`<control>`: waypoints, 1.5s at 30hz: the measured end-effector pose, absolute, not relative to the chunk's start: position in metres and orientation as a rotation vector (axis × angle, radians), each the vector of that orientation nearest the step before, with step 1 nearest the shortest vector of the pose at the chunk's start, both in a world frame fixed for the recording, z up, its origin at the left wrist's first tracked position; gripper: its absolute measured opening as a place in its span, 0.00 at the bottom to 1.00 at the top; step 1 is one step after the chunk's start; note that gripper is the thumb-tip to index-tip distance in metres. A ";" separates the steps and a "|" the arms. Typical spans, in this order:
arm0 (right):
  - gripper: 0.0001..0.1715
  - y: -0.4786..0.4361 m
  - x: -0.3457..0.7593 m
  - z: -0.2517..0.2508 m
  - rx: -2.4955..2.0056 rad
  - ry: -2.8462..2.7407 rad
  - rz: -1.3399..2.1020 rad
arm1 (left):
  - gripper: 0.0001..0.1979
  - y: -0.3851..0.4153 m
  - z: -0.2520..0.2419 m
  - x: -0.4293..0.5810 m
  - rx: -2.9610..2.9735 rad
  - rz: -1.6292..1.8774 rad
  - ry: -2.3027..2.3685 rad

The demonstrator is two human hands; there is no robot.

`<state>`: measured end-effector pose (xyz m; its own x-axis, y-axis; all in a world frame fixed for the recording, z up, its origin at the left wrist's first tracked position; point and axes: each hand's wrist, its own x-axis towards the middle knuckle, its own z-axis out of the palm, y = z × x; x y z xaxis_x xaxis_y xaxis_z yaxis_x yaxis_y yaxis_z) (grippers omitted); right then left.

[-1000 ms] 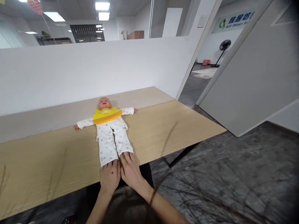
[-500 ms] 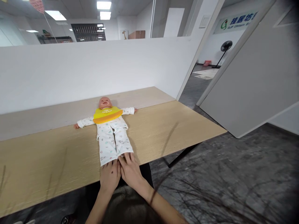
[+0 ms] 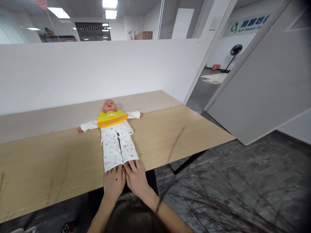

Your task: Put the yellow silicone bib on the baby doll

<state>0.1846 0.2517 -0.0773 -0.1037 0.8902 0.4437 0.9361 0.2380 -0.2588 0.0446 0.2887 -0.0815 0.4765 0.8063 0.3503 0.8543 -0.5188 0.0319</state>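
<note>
A baby doll (image 3: 109, 106) lies on its back with its arms spread and its legs toward me. It wears a white printed outfit, and a yellow bib (image 3: 112, 118) with an orange lower pocket covers its chest. At the table's front edge, my left hand (image 3: 114, 180) rests palm down at the hem of one trouser leg (image 3: 113, 152). Beside it, my right hand (image 3: 135, 176) lies at the hem of the other leg, the two thumbs close together. Fingers on both hands are stretched out and slightly apart. The doll's feet are hidden.
The wooden table (image 3: 165, 132) meets a greyish strip (image 3: 145, 98) along a low white wall (image 3: 102, 71). To the right stand a grey door (image 3: 262, 77) and a doorway, with a black fan (image 3: 236, 49) beyond. Dark flooring (image 3: 218, 181) lies below.
The view has shifted very slightly. My hands and the doll stay in nearly the same place, with the fingers still at the trouser hems.
</note>
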 end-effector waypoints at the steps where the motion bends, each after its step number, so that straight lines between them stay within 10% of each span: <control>1: 0.23 0.252 0.185 -0.078 -1.664 -2.006 -0.111 | 0.15 0.289 -0.081 0.045 -2.573 -0.499 -1.451; 45: 0.22 0.252 0.182 -0.084 -1.658 -1.950 -0.120 | 0.15 0.280 -0.089 0.051 -2.354 -0.688 -1.400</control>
